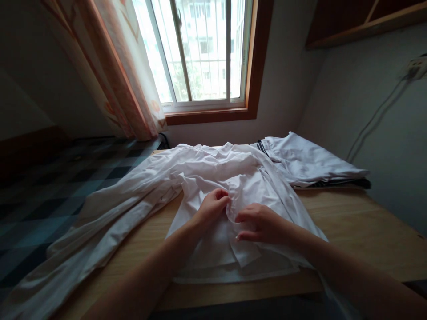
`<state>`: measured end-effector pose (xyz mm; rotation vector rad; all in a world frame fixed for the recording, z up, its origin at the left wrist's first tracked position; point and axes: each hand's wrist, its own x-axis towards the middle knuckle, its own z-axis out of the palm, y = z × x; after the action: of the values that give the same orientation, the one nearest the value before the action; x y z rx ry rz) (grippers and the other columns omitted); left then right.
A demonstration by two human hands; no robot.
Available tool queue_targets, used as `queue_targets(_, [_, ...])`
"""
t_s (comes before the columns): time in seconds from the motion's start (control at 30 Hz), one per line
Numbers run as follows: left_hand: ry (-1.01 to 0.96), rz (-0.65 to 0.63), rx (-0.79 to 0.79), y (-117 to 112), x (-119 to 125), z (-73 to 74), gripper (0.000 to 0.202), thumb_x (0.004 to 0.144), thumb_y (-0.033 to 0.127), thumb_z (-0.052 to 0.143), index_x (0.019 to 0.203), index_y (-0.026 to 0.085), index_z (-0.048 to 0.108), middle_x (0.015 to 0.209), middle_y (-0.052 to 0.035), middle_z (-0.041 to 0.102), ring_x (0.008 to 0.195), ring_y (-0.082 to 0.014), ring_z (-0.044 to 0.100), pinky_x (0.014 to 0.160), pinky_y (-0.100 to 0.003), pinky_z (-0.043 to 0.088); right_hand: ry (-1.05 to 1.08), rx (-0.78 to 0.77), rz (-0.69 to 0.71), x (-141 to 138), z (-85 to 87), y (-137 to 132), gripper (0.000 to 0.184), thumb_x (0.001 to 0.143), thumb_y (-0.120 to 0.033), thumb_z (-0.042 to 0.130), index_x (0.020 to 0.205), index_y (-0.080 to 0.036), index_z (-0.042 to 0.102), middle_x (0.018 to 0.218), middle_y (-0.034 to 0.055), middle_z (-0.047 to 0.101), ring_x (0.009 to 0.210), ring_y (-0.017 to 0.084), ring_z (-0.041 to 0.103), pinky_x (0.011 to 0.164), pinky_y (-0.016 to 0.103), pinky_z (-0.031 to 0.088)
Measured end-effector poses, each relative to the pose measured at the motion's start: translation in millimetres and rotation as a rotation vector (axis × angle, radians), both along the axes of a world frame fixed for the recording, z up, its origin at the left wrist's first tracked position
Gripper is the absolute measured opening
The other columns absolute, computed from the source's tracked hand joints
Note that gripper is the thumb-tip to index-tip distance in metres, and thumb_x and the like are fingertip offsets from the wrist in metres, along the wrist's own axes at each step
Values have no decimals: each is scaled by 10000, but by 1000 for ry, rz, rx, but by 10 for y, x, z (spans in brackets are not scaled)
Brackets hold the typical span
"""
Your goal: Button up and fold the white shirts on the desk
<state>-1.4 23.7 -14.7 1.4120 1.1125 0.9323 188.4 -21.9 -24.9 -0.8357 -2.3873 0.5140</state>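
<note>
A white long-sleeved shirt (213,166) lies spread over the table, one sleeve trailing off toward the near left. My left hand (213,205) pinches the shirt's front edge near the middle, fingers closed on the cloth. Just right of it, my right hand (258,222) hovers at the same edge with thumb and fingers apart and nothing between them. Whether its fingertips touch the cloth I cannot tell. Part of the shirt front is lifted and creased between the hands, and the hem lies near the table's front edge.
Folded white and dark clothes (310,162) sit at the table's back right. The wooden table (360,222) extends to the right. A bed with a checked cover (66,186) adjoins on the left. Behind are a curtain (116,75) and a window (207,53); a cable (373,115) hangs on the right wall.
</note>
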Motion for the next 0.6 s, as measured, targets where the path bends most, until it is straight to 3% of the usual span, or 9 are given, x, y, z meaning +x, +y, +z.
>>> queue_targets(0.07, [-26,-15,-34,7,6,8,212,698,326,656,836,167,634,735,13,620,659,-129,561,616,-239,435,-16,14,63,-5,39,-24,129,836,-317,725,800,-211,659,823,30,665,721,167,589,686,271,463])
queue_targets(0.13, [53,-29,37,19,19,7,245,751,367,648,885,163,662,791,-19,665,743,-169,608,688,-280,481,9,15,109,-24,88,-54,122,852,-261,692,761,-209,629,861,39,645,765,170,586,725,282,480])
queue_targets(0.23, [292,-8,330,28,34,-2,275,816,442,636,881,181,692,954,-76,718,1000,-259,611,908,-382,480,99,-3,135,-36,180,-104,128,858,-253,684,765,-208,608,927,59,625,856,184,589,785,301,504])
queue_targets(0.33, [463,-102,549,22,38,-18,327,907,459,532,761,204,675,1033,-90,726,1139,-277,575,1070,-424,390,160,-22,127,-14,285,-148,106,843,-253,703,800,-212,615,1005,80,620,953,203,586,861,332,514])
queue_targets(0.47, [543,-276,552,26,39,-72,485,991,462,343,744,219,681,985,-67,749,1133,-248,617,1088,-386,380,151,-109,175,19,389,-178,33,857,-216,673,847,-210,642,1037,80,632,976,200,602,917,340,507])
queue_targets(0.6, [564,-308,560,53,29,-106,523,999,464,299,806,218,718,1013,-69,768,1176,-252,604,1099,-386,363,104,-186,240,39,384,-160,59,880,-208,634,886,-208,692,986,60,668,915,188,637,869,306,520])
